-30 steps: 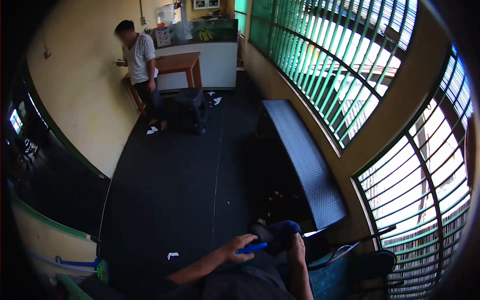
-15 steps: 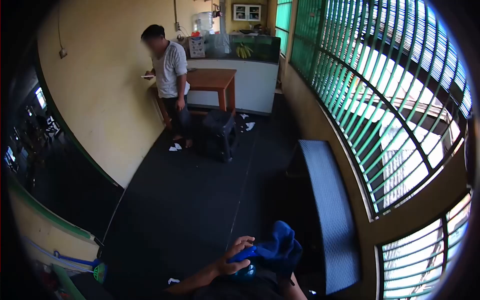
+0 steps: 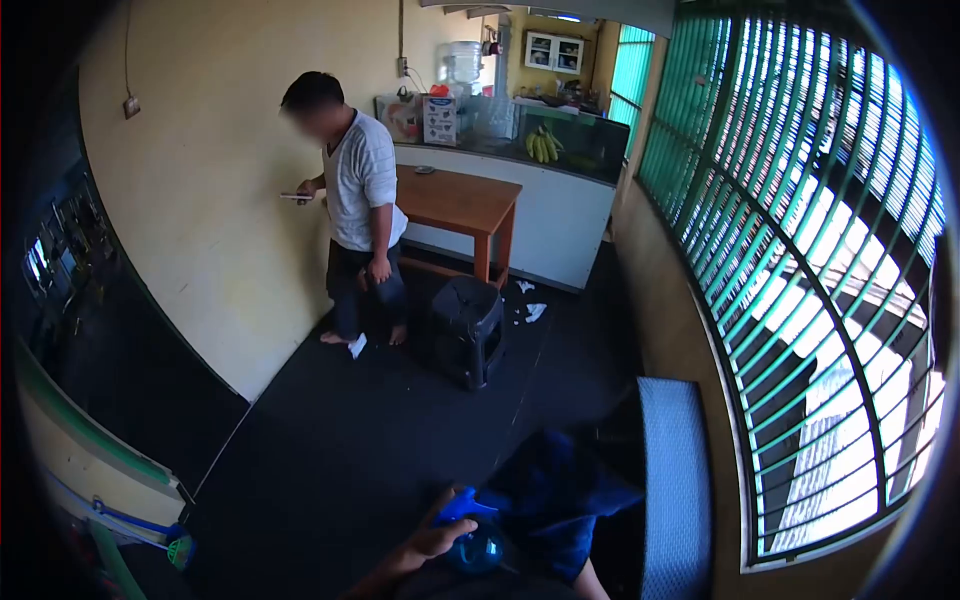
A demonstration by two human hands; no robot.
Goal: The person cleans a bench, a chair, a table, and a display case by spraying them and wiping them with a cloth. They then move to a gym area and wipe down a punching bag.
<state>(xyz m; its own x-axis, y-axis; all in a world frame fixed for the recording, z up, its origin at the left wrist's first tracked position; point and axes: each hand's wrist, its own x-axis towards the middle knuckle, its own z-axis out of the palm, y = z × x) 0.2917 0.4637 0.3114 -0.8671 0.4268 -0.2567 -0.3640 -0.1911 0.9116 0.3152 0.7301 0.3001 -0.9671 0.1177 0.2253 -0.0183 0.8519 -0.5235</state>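
Observation:
My left hand (image 3: 440, 540) is closed around a spray bottle (image 3: 480, 550) with a blue trigger head and a see-through bluish body, low in the middle of the view. Just to its right, a dark blue cloth (image 3: 560, 490) spreads out in the air, blurred by motion. The cloth covers my right hand, which holds it up; only the forearm (image 3: 592, 582) shows below, and the fingers are hidden.
A person (image 3: 360, 190) with a phone stands by the left wall. A black stool (image 3: 468, 305), a wooden table (image 3: 460, 200) and a counter (image 3: 540, 215) with bananas (image 3: 543, 146) are ahead. Paper scraps (image 3: 535, 312) lie on the floor. A long patterned bench (image 3: 675, 480) runs below the barred window (image 3: 800, 250).
The cloth has swung and spread wider. My left hand and the bottle sit slightly further left and lower. The view has shifted, and the person ahead appears larger, one foot now near a paper scrap.

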